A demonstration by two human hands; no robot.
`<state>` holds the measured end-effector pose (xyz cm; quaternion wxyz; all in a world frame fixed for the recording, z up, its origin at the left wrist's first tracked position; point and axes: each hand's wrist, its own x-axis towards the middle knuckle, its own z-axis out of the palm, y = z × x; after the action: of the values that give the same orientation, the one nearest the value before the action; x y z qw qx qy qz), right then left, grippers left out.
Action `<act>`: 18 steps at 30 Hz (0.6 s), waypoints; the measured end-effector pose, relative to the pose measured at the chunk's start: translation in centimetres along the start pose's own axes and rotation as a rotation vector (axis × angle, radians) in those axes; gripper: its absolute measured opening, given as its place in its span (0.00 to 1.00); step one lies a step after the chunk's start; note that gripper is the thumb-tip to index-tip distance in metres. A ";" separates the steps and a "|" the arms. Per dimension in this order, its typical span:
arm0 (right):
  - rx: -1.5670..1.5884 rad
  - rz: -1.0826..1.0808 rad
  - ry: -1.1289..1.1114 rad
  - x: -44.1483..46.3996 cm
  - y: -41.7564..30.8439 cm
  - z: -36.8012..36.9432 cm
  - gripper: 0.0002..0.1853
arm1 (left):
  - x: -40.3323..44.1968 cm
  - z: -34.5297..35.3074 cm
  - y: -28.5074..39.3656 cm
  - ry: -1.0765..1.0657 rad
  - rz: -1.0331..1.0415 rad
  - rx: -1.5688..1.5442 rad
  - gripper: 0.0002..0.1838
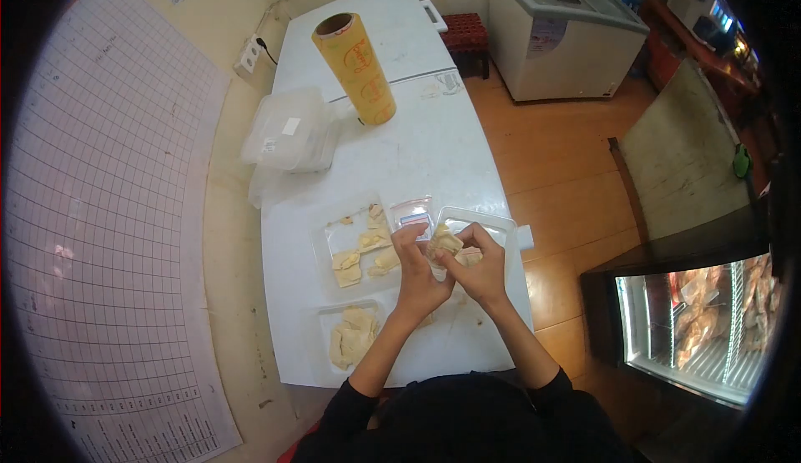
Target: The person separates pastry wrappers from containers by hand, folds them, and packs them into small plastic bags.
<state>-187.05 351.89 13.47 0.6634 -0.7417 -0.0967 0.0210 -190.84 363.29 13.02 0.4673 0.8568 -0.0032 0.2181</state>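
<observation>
My right hand pinches a pale yellow, dough-like piece between thumb and fingers. On its other side my left hand curves around the same piece, its thumb against the lower edge and index finger raised. Both hands are over a clear plastic tray with more pale stuff in it, partly hidden by my right hand. Left of my hands, another clear tray contains several flat, torn pale pieces. Closer to me, a third tray holds a larger pale lump. A small zip bag lies just beyond my left fingers.
A tall yellow roll of wrap stands further back on the white table. Stacked clear containers sit by the wall. A chest freezer is at the back, and a lit display fridge stands on the right.
</observation>
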 end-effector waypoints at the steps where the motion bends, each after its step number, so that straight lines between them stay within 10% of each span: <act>1: 0.007 0.020 -0.002 0.0 0.1 0.1 0.13 | 0.0 0.1 -0.1 0.000 0.001 0.000 0.41; 18: -0.067 -0.084 -0.362 0.6 -0.7 -2.2 0.09 | -0.1 -0.3 -0.4 -0.042 0.039 0.122 0.38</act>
<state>-186.19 349.87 14.44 0.6104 -0.7429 -0.2459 0.1230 -190.95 363.72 12.74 0.4095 0.8879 -0.0161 0.2090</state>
